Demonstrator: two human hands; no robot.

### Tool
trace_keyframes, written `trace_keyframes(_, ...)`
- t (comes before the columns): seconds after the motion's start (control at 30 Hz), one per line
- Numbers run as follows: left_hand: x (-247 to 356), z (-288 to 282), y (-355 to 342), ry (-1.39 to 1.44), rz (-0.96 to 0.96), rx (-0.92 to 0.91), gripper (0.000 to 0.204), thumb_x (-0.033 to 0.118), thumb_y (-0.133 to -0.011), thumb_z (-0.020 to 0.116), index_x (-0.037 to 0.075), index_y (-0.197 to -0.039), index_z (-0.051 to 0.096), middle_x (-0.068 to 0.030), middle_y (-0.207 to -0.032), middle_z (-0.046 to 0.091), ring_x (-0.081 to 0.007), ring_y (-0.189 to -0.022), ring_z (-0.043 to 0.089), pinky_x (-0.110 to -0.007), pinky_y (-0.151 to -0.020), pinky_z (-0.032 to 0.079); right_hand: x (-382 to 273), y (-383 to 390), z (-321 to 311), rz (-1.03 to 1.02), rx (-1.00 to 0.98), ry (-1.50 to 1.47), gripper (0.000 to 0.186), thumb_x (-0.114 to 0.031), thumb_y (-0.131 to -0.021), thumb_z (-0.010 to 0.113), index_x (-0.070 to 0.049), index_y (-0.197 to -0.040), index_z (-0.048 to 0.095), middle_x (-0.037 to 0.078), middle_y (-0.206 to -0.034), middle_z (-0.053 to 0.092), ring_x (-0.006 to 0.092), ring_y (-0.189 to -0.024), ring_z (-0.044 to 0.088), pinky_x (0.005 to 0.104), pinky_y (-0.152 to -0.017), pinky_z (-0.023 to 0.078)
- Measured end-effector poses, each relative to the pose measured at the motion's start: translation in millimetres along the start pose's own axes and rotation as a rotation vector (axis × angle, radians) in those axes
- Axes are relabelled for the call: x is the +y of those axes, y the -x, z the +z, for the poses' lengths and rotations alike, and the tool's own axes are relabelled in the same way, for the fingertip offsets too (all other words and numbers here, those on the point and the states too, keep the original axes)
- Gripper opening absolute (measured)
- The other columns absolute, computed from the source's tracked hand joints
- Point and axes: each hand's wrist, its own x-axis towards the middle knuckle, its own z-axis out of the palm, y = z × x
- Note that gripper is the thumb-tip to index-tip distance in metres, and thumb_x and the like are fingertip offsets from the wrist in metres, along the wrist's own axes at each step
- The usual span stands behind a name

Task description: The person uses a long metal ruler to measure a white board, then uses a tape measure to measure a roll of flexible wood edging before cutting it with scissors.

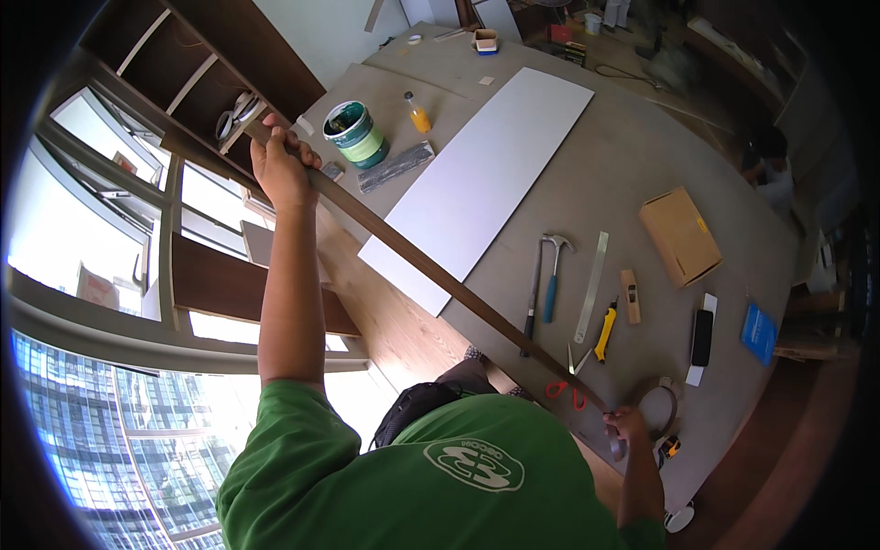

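Observation:
A long brown strip [412, 259] runs diagonally above the table. My left hand [282, 160] is closed on it near its upper end at the upper left. My right hand [625, 423] is closed on its lower part, beside a loose coil of banding [662, 411]. Under the strip lies a long white board [486, 174]. Red-handled scissors [579, 397] lie beside the strip's lower part, near a yellow utility knife [605, 332], a wooden plane [631, 296], a steel ruler [591, 286] and a claw hammer [553, 281]. A tape measure [671, 449] is right of my right hand.
The grey table [697, 183] also holds a bucket [356, 137], an orange bottle [419, 116], a grey offcut [394, 167], a cardboard box [678, 236] and a blue pack [760, 332]. Dark shelving [156, 64] and windows stand left. Another person [770, 170] is beyond the table's right edge.

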Motion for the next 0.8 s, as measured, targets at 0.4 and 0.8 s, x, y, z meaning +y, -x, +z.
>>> trace_keyframes(0.4, 3, -23, -8, -0.033, 0.085, 0.066, 0.031, 0.017, -0.103, 0.044, 0.009, -0.132, 0.034, -0.0079, -0.07, 0.05, -0.0192, -0.053, 0.053, -0.037, -0.05, 0.052, 9, -9, 1, -0.026, -0.005, -0.087, 0.024, -0.012, -0.078, 0.08, -0.004, -0.095, 0.065, 0.006, -0.073, 0.067, 0.0206, -0.058, 0.069, 0.0305, -0.044, 0.045)
trace_keyframes(0.8, -1, -52, -17, 0.043, 0.008, 0.102, 0.024, 0.018, -0.102, 0.047, 0.007, -0.122, 0.04, -0.009, -0.069, 0.05, -0.0179, -0.052, 0.048, -0.032, -0.047, 0.045, 15, 5, 0, -0.178, -0.014, 0.103, 0.021, -0.018, -0.086, 0.072, 0.001, -0.095, 0.071, 0.011, -0.079, 0.07, 0.0206, -0.068, 0.07, 0.0327, -0.062, 0.052)
